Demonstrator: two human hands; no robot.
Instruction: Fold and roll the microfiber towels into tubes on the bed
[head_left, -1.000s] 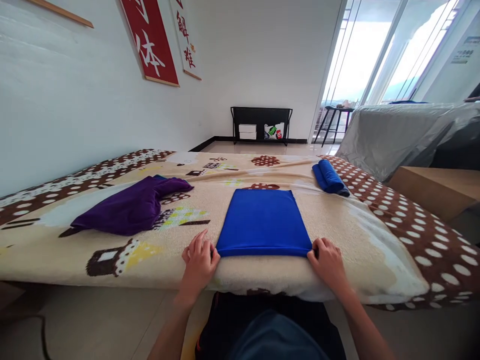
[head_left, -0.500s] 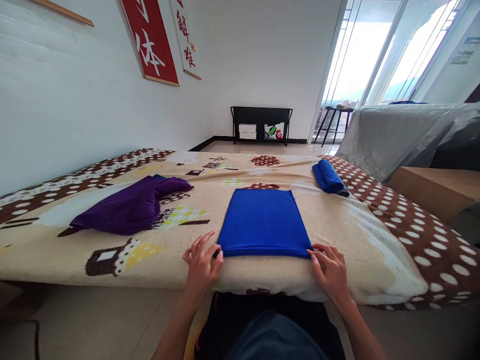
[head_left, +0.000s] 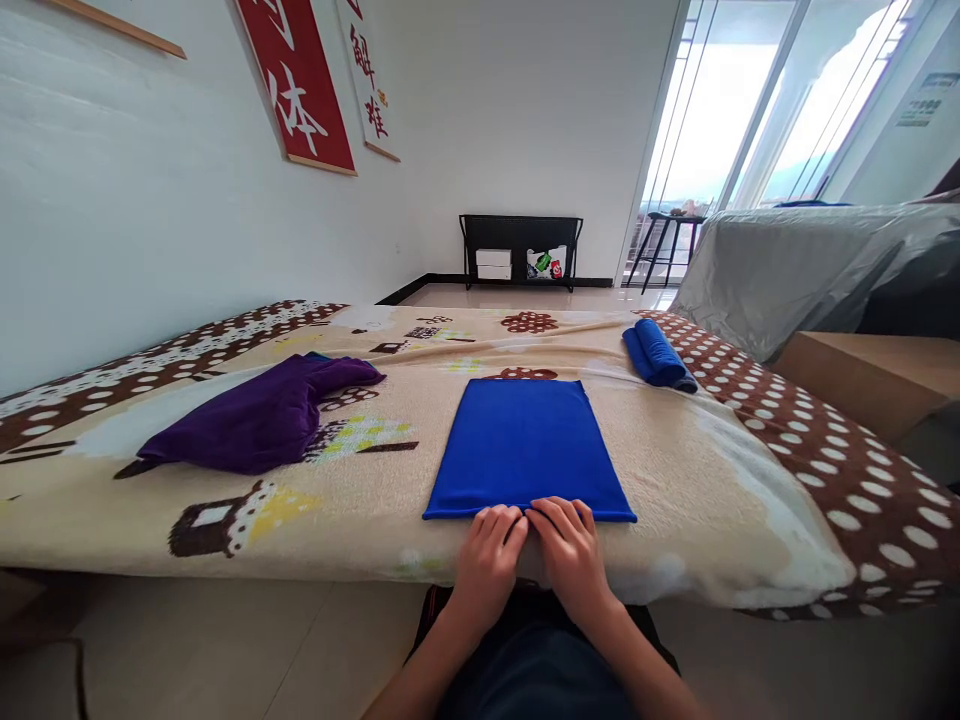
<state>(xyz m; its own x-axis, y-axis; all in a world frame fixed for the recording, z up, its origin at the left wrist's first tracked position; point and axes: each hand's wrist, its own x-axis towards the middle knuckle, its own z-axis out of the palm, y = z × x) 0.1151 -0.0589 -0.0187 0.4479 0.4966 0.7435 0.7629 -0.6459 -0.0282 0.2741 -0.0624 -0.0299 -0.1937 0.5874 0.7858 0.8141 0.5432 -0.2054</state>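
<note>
A blue cloth point(head_left: 529, 440), folded into a flat rectangle, lies on the patterned blanket close to the bed's front edge. Its near edge is turned up in a thin roll. My left hand point(head_left: 490, 555) and my right hand point(head_left: 568, 550) meet side by side at the middle of that edge. Both have their fingers curled over the roll and closed on it; the fingertips are partly hidden. The ends of the rolled edge stick out past each hand. To the left rests a crumpled purple garment point(head_left: 255, 415), and to the far right a rolled blue cloth point(head_left: 654, 352).
The cream and brown blanket point(head_left: 697, 480) covers the bed. A cardboard box point(head_left: 870, 375) and a grey plastic-covered object point(head_left: 795, 265) stand on the right. Against the back wall is a black rack point(head_left: 521, 235), with a stool point(head_left: 664, 240) by the window.
Both my hands have moved inward, from the two near corners of the blue cloth to the middle of its near edge. The near edge is now rolled more narrowly and its corners are free.
</note>
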